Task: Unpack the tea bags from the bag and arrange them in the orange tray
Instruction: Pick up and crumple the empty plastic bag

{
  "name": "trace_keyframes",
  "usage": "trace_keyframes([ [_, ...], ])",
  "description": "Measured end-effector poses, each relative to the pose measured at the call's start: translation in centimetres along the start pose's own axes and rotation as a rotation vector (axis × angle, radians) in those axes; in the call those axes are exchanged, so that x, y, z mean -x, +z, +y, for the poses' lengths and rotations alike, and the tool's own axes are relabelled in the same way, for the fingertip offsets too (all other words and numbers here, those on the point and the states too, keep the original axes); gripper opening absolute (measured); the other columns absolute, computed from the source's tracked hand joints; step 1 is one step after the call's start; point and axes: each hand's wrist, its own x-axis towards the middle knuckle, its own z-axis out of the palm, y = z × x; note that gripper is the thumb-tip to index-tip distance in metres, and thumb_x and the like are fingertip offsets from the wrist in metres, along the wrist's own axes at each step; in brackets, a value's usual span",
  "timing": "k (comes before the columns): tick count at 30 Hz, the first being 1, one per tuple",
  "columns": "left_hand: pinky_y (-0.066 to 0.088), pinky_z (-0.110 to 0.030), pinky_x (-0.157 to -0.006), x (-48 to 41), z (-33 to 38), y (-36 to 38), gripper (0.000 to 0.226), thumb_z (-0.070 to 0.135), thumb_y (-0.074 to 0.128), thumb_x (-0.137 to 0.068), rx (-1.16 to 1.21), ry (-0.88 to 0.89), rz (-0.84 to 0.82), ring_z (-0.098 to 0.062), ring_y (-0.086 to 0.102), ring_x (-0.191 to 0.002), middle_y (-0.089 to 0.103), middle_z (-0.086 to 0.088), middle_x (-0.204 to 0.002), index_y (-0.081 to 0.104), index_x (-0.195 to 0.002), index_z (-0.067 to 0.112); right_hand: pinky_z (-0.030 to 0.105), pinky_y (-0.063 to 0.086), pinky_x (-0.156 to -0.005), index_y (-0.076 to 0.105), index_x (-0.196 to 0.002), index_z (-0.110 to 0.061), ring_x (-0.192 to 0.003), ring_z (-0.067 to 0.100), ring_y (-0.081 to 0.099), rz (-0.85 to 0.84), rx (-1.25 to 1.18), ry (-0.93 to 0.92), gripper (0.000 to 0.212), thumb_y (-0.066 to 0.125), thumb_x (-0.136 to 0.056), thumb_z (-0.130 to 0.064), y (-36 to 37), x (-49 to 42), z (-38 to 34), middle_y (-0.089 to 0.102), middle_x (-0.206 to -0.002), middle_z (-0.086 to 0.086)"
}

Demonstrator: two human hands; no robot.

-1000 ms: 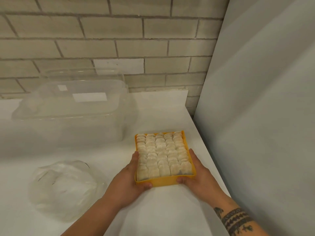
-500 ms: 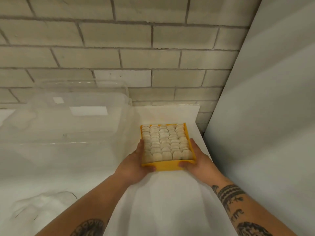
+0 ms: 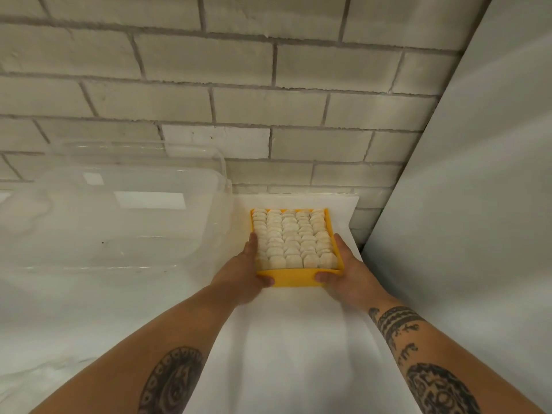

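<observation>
Item 1: orange tray, rectangular, shallow, on or just above white counter; cannot tell if it touches. Pos.: nr back of counter, close to brick wall, btwn clear plastic tub at its left and white panel at its right. Contents: tea bags, pale, rounded, packed edge to edge in five columns, filling tray wall to wall. Item 2: left hand, gripping tray's near-left corner w/ thumb curled onto front wall and fingers laid along left side wall. Item 3: right hand, same hold mirrored on near-right corner, thumb on front wall, fingers along right side wall. Both forearms bare, tattooed: dark oval design on left forearm, bands + dark marks on right forearm. Item 4: the tub, large, see-through, rounded corners, stands on counter by the wall, its right wall just beside tray's left side; inside not readable thru glare. Item 5: the panel, plain, runs from the wall toward viewer along counter's right edge. Lower-left of counter: too blurred to id anything.
</observation>
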Motion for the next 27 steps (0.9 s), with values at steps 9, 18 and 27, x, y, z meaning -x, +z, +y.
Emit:
trace_keyframes([
  [9, 0.037, -0.041, -0.112, 3.9, 0.7, 2.0, 0.122, 0.038, 0.072, -0.090, 0.263, -0.062, 0.156, -0.029, 0.033, -0.149, 0.013, -0.006, -0.170, -0.030, -0.154, 0.020, 0.039, 0.044, -0.109, -0.008, -0.157, -0.040, -0.135, 0.017, 0.049, 0.180, -0.268, 0.102, 0.129, 0.086, -0.069, -0.051, 2.2, 2.3, -0.1, 0.042, -0.154, -0.012],
  [18, 0.027, -0.026, -0.118, 13.1, -1.2, 1.5, 0.073, 0.037, 0.058, -0.099, 0.079, 0.087, -0.070, -0.019, 0.032, -0.150, 0.028, -0.005, -0.166, 0.024, -0.160, 0.016, 0.030, 0.020, -0.121, 0.015, -0.160, -0.017, -0.150, 0.019, 0.025, 0.375, -0.232, 0.184, 0.086, 0.069, -0.094, -0.025, 8.9, 13.1, -1.8, 0.022, -0.165, 0.002],
  [27, 0.049, -0.023, -0.067, 24.1, -10.3, -13.2, 0.018, 0.031, 0.059, -0.096, 0.174, 0.061, 0.226, -0.015, 0.068, -0.088, 0.073, 0.005, -0.095, 0.075, -0.102, 0.024, 0.036, 0.045, -0.107, 0.057, -0.133, -0.025, -0.122, 0.016, 0.055, 0.087, -0.284, 0.131, 0.044, 0.057, -0.097, -0.049, 17.9, 22.1, -11.5, 0.054, -0.141, -0.004],
])
